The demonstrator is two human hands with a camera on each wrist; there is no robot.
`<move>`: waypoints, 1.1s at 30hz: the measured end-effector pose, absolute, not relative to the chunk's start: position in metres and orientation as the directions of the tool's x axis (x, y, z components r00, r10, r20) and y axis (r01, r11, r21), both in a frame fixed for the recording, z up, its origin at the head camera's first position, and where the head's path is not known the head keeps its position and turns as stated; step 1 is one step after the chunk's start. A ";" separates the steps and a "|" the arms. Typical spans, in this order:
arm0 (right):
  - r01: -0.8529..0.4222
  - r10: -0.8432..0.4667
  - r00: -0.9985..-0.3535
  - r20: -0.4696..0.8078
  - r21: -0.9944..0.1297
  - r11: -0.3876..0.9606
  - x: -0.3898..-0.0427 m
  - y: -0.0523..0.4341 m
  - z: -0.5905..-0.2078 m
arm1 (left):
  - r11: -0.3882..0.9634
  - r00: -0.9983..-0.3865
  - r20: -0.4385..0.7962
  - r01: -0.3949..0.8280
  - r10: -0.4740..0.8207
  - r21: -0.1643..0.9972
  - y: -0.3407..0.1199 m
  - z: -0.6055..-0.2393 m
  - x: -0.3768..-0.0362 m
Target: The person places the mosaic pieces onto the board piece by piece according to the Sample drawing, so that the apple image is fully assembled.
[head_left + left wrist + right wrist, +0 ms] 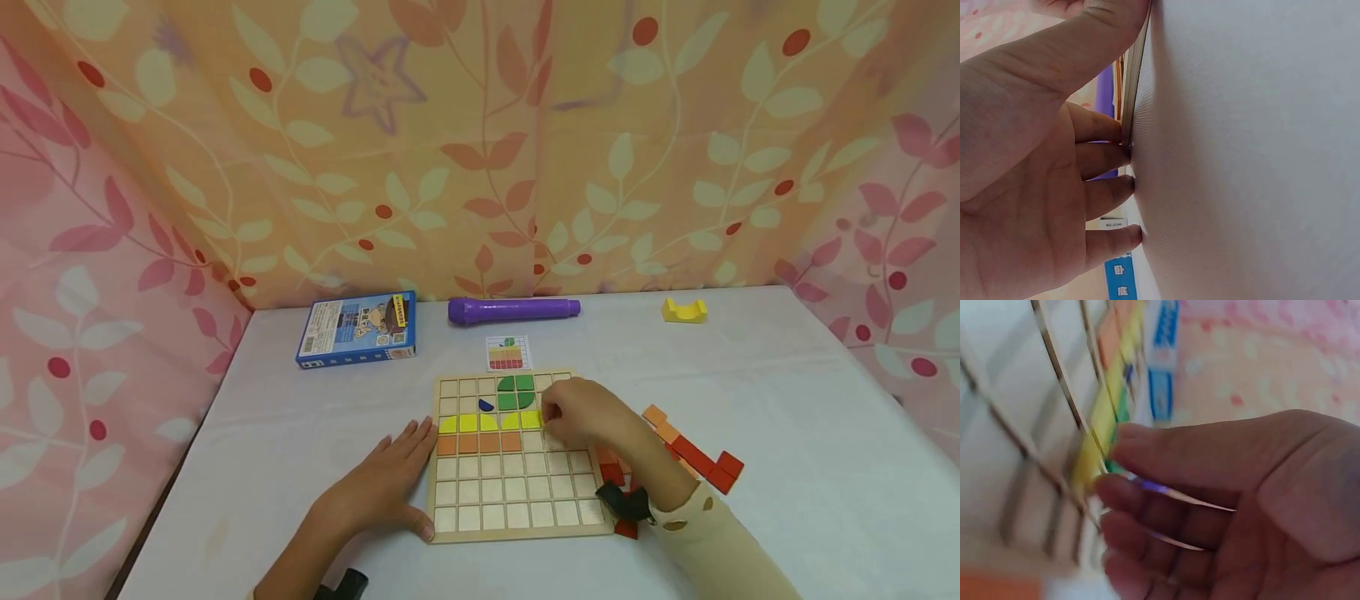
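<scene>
A wooden grid board lies on the white table. Yellow pieces run along one of its rows, orange squares partly fill the row below, and green pieces sit together near the top. A small dark blue piece lies left of the green ones. My left hand rests flat with fingertips and thumb against the board's left edge. Over the right end of the yellow row is my right hand, fingers loosely bent. In the right wrist view, its index fingertip is right at the yellow row, and nothing shows between thumb and fingers.
Loose red pieces and orange pieces lie right of the board, partly under the right forearm. Behind the board are a small pattern card, a purple microphone-shaped stick, a blue box and a yellow holder.
</scene>
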State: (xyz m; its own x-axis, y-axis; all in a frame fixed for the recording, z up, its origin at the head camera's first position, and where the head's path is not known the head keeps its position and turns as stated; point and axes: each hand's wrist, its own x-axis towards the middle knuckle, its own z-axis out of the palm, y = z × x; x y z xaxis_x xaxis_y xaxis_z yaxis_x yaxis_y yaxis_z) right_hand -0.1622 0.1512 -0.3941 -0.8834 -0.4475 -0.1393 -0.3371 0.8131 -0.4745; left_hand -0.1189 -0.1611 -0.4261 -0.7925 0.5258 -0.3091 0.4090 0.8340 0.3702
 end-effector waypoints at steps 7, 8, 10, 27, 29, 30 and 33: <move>-0.160 -0.260 -0.932 -0.252 -0.357 0.920 -0.174 0.205 -0.375 | 0.833 -0.791 -0.308 0.412 0.529 0.371 -0.161 -0.427 -0.120; -0.128 -0.229 -0.934 -0.274 -0.341 0.931 -0.175 0.214 -0.374 | 0.832 -0.790 -0.309 0.412 0.530 0.372 -0.160 -0.427 -0.120; -0.056 -0.167 -0.925 -0.341 -0.312 0.948 -0.176 0.231 -0.372 | 0.832 -0.788 -0.313 0.411 0.530 0.373 -0.160 -0.427 -0.120; 0.108 -0.061 -0.836 -0.546 -0.271 0.957 -0.183 0.268 -0.381 | 0.842 -0.793 -0.324 0.399 0.516 0.364 -0.159 -0.426 -0.119; 0.106 -0.063 -0.835 -0.547 -0.271 0.957 -0.183 0.268 -0.382 | 0.841 -0.792 -0.325 0.398 0.516 0.366 -0.159 -0.425 -0.119; 0.103 -0.065 -0.835 -0.547 -0.271 0.957 -0.183 0.267 -0.382 | 0.841 -0.793 -0.325 0.398 0.516 0.365 -0.159 -0.425 -0.119; 0.090 -0.081 -0.838 -0.539 -0.284 0.955 -0.183 0.267 -0.383 | 0.842 -0.793 -0.326 0.397 0.515 0.366 -0.159 -0.425 -0.118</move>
State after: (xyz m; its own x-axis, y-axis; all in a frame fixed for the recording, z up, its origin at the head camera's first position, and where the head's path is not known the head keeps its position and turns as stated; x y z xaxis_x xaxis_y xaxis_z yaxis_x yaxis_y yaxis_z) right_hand -0.1834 0.2668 -0.3832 -0.8384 -0.0810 -0.5391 0.0902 0.9547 -0.2837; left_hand -0.1185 -0.1593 -0.4250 -0.7927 0.5152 -0.3259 0.3969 0.8419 0.3657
